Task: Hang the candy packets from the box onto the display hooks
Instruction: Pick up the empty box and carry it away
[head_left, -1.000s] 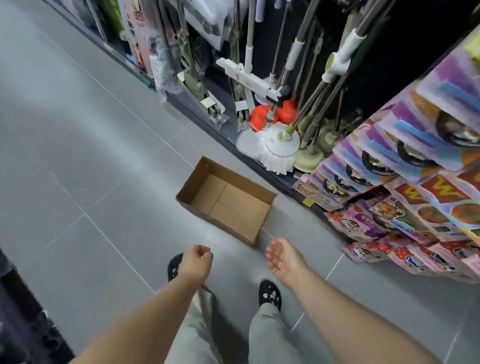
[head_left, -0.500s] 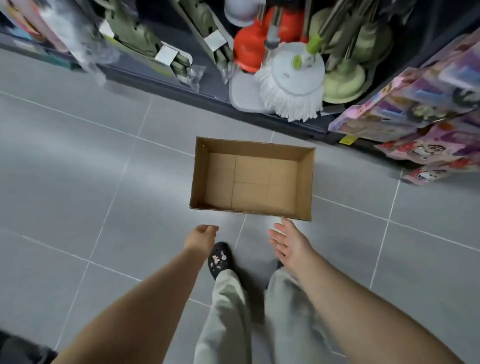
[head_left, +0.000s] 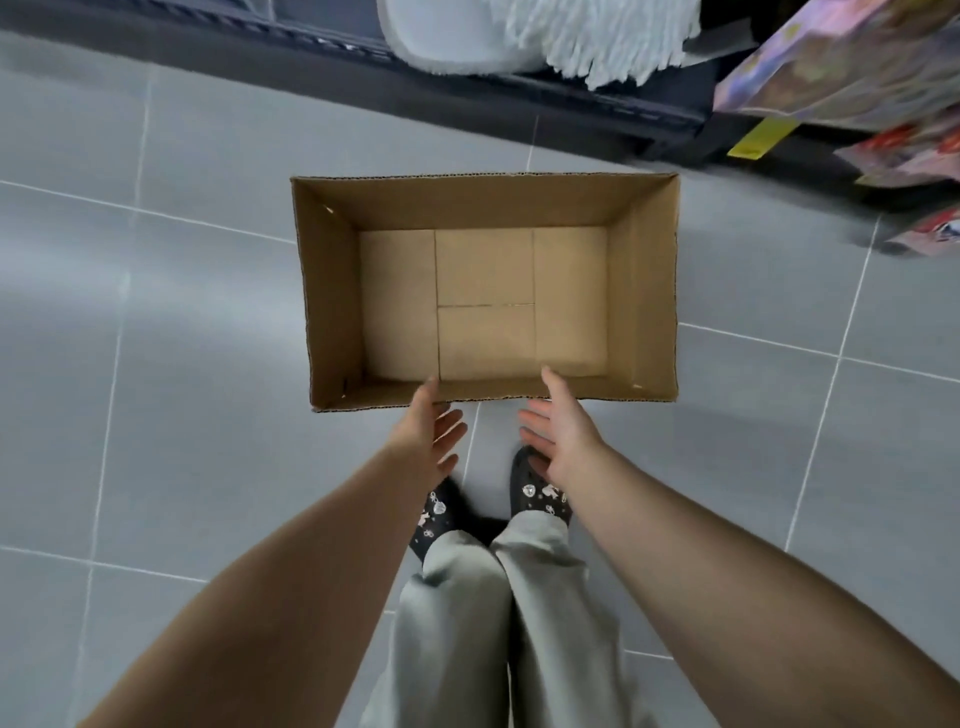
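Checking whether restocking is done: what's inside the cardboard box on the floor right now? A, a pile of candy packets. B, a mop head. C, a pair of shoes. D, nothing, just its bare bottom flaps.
D: the cardboard box shows only its bare brown bottom flaps; the only candy packets in view are at the upper right, outside it.

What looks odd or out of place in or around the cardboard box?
The cardboard box on the tiled floor is empty: only its bare bottom flaps show, with nothing left to hang. The left hand and the right hand are open at its near rim. Nothing looks spilled or damaged.
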